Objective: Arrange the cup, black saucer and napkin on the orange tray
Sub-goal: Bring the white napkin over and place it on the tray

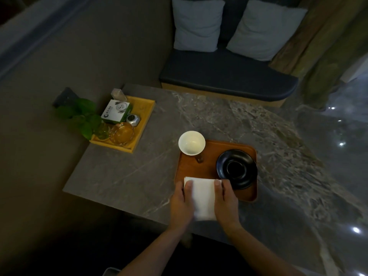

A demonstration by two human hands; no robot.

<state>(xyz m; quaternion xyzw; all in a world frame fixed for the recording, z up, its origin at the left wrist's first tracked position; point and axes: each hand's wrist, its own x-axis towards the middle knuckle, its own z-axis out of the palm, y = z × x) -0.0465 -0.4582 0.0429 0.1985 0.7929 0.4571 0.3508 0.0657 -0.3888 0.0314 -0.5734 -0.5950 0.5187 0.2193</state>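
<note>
An orange tray (211,156) lies on the grey marble table. A white cup (191,143) stands at the tray's far left corner, overlapping its edge. A black saucer (237,169) rests on the tray's right side. A folded white napkin (203,196) lies over the tray's near left edge. My left hand (182,204) holds the napkin's left side and my right hand (226,202) holds its right side, thumbs on top. The napkin's near end is blurred.
A yellow tray (143,116) at the table's far left holds a green-and-white box (115,113), a metal pot (133,119) and glass dishes (121,134). A leafy plant (81,116) stands beside it. A cushioned bench (227,76) with two pillows lies beyond the table.
</note>
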